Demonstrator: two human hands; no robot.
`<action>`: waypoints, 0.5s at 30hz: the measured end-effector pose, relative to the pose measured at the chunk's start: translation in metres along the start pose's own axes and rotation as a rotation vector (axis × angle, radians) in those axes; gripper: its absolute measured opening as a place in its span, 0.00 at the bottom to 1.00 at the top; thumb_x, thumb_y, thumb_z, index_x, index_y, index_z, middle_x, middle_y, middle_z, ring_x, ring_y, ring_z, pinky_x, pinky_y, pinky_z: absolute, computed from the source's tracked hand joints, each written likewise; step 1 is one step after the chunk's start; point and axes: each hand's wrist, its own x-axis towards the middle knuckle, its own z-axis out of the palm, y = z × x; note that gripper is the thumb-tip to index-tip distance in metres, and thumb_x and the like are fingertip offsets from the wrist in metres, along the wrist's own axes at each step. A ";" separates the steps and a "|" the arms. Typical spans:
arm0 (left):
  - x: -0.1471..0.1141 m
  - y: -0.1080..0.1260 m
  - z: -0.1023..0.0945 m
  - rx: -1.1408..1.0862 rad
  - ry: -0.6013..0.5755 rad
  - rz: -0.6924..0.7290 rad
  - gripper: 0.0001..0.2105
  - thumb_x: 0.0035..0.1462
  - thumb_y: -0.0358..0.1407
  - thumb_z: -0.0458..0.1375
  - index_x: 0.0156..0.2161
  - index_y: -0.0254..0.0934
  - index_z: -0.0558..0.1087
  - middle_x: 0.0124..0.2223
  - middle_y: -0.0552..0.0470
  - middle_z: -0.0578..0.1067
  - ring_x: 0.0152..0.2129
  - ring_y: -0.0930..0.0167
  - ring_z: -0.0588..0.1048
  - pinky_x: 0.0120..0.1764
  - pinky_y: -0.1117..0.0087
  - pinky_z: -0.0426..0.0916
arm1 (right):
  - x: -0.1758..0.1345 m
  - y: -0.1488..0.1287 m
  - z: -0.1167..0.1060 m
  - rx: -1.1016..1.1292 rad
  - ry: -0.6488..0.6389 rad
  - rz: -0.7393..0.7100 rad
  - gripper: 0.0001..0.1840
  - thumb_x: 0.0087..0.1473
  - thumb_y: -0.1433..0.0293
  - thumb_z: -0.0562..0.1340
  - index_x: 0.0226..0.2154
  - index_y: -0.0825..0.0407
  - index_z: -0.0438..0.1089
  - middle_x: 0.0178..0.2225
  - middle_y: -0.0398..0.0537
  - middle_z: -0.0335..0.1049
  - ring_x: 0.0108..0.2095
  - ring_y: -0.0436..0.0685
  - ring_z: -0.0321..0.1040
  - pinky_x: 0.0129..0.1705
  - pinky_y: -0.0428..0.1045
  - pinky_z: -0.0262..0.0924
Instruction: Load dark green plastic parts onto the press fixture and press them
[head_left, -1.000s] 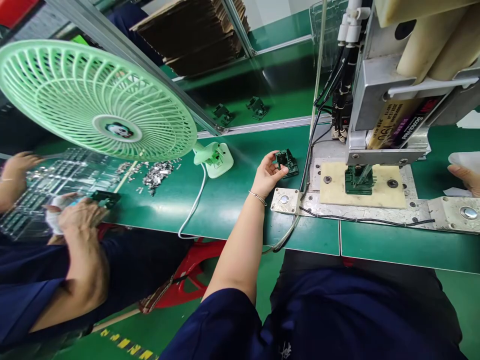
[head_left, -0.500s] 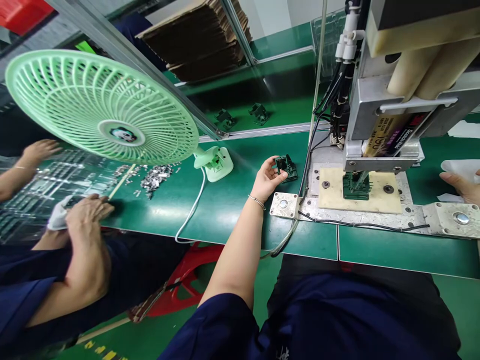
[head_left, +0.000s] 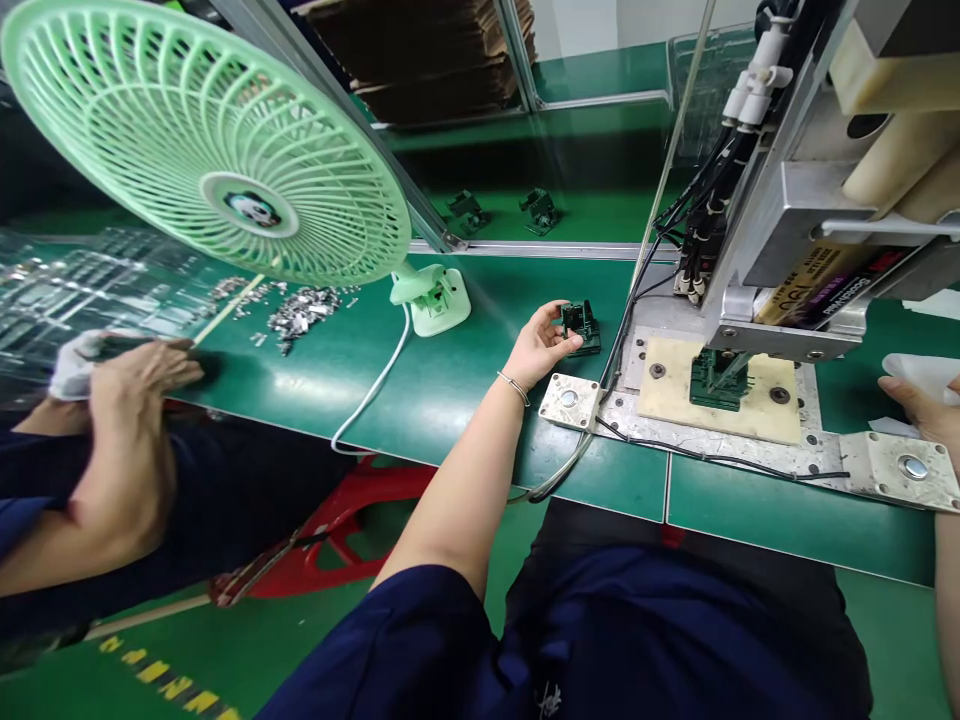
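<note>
My left hand [head_left: 536, 347] grips a small dark green plastic part [head_left: 579, 326] that rests on the green bench, just left of the press base. A second green part [head_left: 718, 378] sits in the fixture on the cream pad [head_left: 757, 400] under the press head [head_left: 810, 250]. My right hand [head_left: 916, 408] lies at the right edge beside a white cloth-like object [head_left: 926, 372]; whether it holds it is unclear.
A pale green fan [head_left: 202, 150] stands at the left with its white cord [head_left: 371, 395] crossing the bench. A co-worker's hand [head_left: 131, 375] works at clear trays [head_left: 82, 290]. Small metal pieces [head_left: 300, 310] lie in a heap. Two green parts [head_left: 502, 210] sit behind the rail.
The view has shifted a little to the right and down. My left hand stays on the green part at the same spot. The co-worker's hands have shifted at the trays.
</note>
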 end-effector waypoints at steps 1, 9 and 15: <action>0.000 0.001 0.000 -0.005 -0.001 -0.006 0.31 0.43 0.43 0.72 0.52 0.39 0.67 0.51 0.43 0.70 0.32 0.74 0.73 0.40 0.68 0.72 | 0.000 -0.001 0.000 -0.011 0.006 0.019 0.30 0.25 0.57 0.77 0.35 0.52 0.78 0.30 0.49 0.74 0.24 0.57 0.63 0.15 0.49 0.53; -0.001 0.004 0.002 -0.019 0.009 -0.033 0.31 0.42 0.43 0.73 0.51 0.39 0.67 0.51 0.44 0.69 0.31 0.76 0.72 0.40 0.69 0.72 | -0.006 -0.007 0.000 -0.035 0.012 0.024 0.33 0.27 0.54 0.76 0.40 0.49 0.78 0.36 0.49 0.75 0.30 0.59 0.68 0.22 0.52 0.56; -0.002 0.004 0.001 0.001 0.010 -0.030 0.33 0.41 0.44 0.72 0.52 0.38 0.67 0.51 0.43 0.70 0.32 0.74 0.73 0.40 0.69 0.72 | -0.004 -0.007 -0.007 -0.043 -0.029 0.060 0.35 0.28 0.56 0.77 0.42 0.53 0.78 0.34 0.54 0.74 0.26 0.59 0.67 0.19 0.52 0.54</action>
